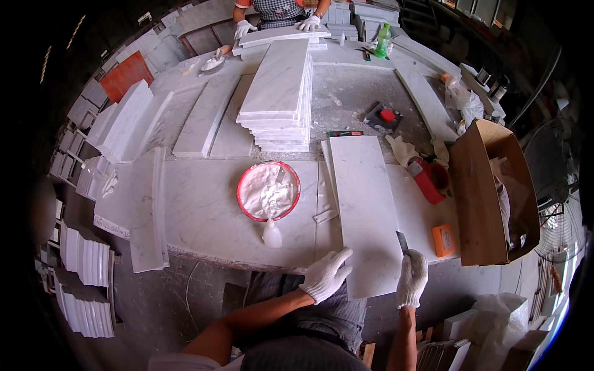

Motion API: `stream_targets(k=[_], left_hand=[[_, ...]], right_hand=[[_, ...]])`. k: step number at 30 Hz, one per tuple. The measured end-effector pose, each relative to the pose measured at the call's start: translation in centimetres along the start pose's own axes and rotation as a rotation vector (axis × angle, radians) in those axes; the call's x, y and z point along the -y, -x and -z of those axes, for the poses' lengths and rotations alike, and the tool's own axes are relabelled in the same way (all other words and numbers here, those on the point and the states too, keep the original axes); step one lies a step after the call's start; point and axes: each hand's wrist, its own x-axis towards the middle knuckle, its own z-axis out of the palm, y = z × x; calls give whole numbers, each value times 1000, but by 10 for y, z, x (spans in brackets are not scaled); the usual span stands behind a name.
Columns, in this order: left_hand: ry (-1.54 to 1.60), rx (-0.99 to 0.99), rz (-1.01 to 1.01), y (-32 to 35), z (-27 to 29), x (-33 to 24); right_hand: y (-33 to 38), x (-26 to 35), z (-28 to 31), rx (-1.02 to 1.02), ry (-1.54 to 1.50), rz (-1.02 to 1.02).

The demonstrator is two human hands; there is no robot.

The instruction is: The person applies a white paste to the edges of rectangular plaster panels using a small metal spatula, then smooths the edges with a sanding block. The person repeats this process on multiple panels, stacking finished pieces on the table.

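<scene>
A long white marble slab (362,204) lies lengthwise on the workbench in front of me, its near end jutting past the bench edge. My left hand (326,274), in a white glove, rests flat with fingers spread on the slab's near left corner. My right hand (412,277), also gloved, grips a small putty knife (402,242) whose blade points up along the slab's right edge. A red basin of white paste (268,191) sits left of the slab, with a small white bottle (271,234) in front of it.
A tall stack of marble slabs (278,99) stands further back, with more slabs at the left (124,120). A cardboard box (492,191), an orange box (443,239) and a red tool (427,179) are at the right. Another person's gloved hands (275,26) hold a slab at the far end.
</scene>
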Motion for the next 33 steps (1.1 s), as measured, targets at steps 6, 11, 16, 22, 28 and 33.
stream_targets(k=[6, 11, 16, 22, 28, 33], left_hand=[[-28, -49, -198, 3, -4, 22], [-171, 11, -285, 3, -3, 35], [-45, 61, -273, 2, -9, 41], [-51, 12, -232, 2, -9, 46], [-6, 53, -86, -9, -2, 25], [-30, 61, -36, -12, -5, 19]], right_hand=[[-45, 111, -68, 305, -111, 259], [-63, 147, -143, 458, 135, 580], [-62, 142, -205, 513, 343, 723], [-55, 130, -171, 257, 159, 631], [-31, 36, -46, -45, 454, 278], [13, 1, -10, 97, 595, 100]])
